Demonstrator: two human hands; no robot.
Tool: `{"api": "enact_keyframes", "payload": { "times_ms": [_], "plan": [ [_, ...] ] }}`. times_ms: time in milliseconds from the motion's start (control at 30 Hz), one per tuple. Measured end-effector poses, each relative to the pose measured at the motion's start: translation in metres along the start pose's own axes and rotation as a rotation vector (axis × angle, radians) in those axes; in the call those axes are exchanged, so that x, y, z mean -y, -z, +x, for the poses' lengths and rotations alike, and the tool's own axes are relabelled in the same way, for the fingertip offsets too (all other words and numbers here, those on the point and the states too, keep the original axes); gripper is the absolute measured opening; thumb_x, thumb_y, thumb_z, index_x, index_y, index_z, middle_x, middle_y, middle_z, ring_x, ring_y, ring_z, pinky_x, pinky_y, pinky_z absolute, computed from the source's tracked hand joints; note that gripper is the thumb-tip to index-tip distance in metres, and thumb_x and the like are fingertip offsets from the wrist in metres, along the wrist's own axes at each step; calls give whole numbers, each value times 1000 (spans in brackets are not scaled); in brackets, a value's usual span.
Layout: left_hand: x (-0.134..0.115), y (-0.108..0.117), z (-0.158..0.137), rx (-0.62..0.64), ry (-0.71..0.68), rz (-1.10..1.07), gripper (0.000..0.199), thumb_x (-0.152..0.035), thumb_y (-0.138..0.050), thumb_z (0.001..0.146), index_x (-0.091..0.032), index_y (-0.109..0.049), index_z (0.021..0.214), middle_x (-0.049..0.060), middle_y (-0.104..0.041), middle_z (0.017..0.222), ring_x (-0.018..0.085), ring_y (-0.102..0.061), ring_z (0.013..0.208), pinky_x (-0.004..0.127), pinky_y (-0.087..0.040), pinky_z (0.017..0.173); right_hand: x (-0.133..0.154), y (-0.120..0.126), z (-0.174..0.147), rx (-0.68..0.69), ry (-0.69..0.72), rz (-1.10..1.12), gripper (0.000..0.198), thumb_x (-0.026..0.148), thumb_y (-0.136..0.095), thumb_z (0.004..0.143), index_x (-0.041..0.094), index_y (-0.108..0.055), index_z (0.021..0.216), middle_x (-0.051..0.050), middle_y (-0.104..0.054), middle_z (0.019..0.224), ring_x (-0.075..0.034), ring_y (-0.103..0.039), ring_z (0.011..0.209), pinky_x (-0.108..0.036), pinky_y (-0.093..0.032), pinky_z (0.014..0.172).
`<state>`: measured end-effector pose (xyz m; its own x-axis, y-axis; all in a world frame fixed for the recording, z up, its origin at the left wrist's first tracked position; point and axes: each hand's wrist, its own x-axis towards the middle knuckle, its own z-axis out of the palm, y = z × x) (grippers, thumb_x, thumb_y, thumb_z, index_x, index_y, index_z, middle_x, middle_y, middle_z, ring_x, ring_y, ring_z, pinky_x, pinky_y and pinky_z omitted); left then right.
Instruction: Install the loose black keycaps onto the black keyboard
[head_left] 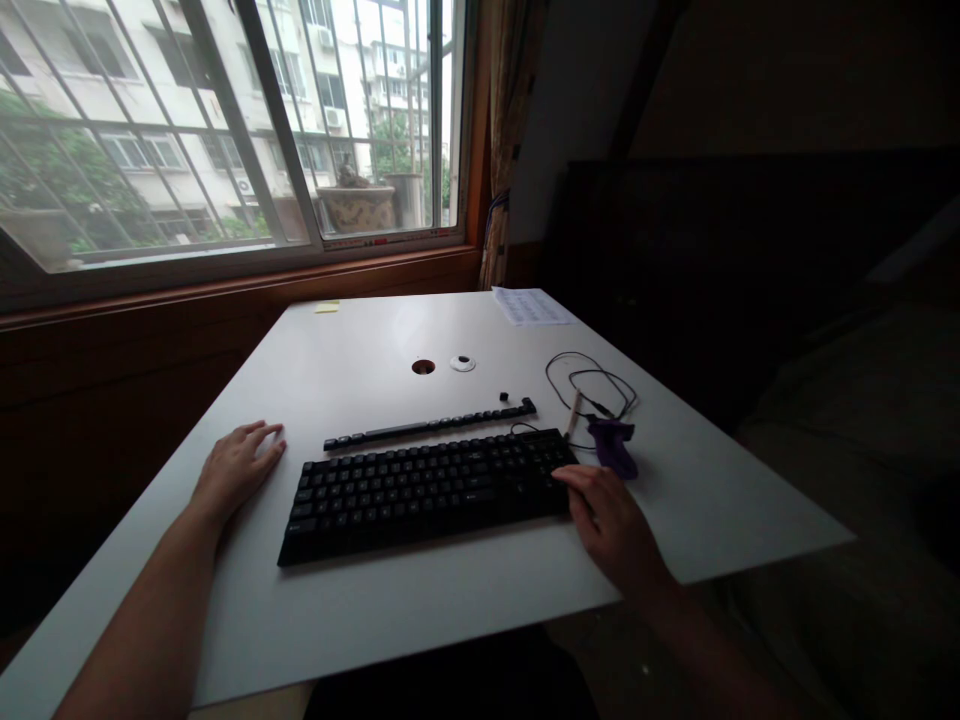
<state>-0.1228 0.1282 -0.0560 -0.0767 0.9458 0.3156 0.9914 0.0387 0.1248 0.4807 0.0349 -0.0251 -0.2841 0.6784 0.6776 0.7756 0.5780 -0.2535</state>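
Note:
A black keyboard (420, 490) lies on the white table. Just behind it runs a row of loose black keycaps (427, 428), a long space bar among them. One single keycap (503, 397) sits apart, farther back. My right hand (604, 515) is at the keyboard's right end, its fingers pressed together over the number keys; whatever they pinch is too small to make out. To the left of the keyboard my left hand (236, 465) rests flat on the table, fingers stretched out, holding nothing.
Right of the keyboard lie a purple cloth (615, 445), a thin light-coloured stick (573, 414) and a looped black cable (592, 353). Farther back are a round hole (424, 367), a white disc (463, 364), yellow sticky notes (327, 306) and printed paper (532, 306). A barred window stands beyond.

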Motion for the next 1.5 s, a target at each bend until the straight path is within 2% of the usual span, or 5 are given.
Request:
{"api": "enact_keyframes", "payload": {
  "times_ms": [133,367,667,1300,1500],
  "plan": [
    [0,0,0,-5,2,-7,61,-60,-40,95,-25,-70,135,11,-64,145,32,-58,135,49,-43,118,7,-2,0,83,56,-16,33,9,-51,99,24,-64,125,-6,-73,107,-25,-69,104,-44,-58,96],
    [0,1,0,7,-9,-16,63,-61,-38,96,-23,-69,136,13,-62,145,33,-57,137,50,-42,119,8,1,0,100,26,-29,31,15,-51,98,26,-68,121,-7,-76,108,-27,-72,104,-48,-60,95],
    [0,-2,-1,-11,-13,-11,65,-61,-36,96,-21,-69,135,15,-63,144,35,-58,134,52,-42,117,8,0,-1,59,27,-45,29,15,-54,98,25,-68,121,-6,-77,109,-26,-73,104,-47,-60,96],
    [1,-1,0,14,-5,-11,64,-61,-37,96,-22,-69,137,14,-61,147,34,-56,137,52,-41,118,8,1,-1,68,42,-43,35,11,-53,95,27,-73,120,-5,-79,113,-26,-74,105,-48,-60,96],
    [0,0,-1,8,2,-20,63,-61,-38,96,-24,-69,136,14,-61,147,34,-57,136,52,-42,117,10,1,0,50,41,-43,27,15,-57,97,24,-71,118,-5,-78,107,-25,-73,101,-46,-59,95]
  ]
}}
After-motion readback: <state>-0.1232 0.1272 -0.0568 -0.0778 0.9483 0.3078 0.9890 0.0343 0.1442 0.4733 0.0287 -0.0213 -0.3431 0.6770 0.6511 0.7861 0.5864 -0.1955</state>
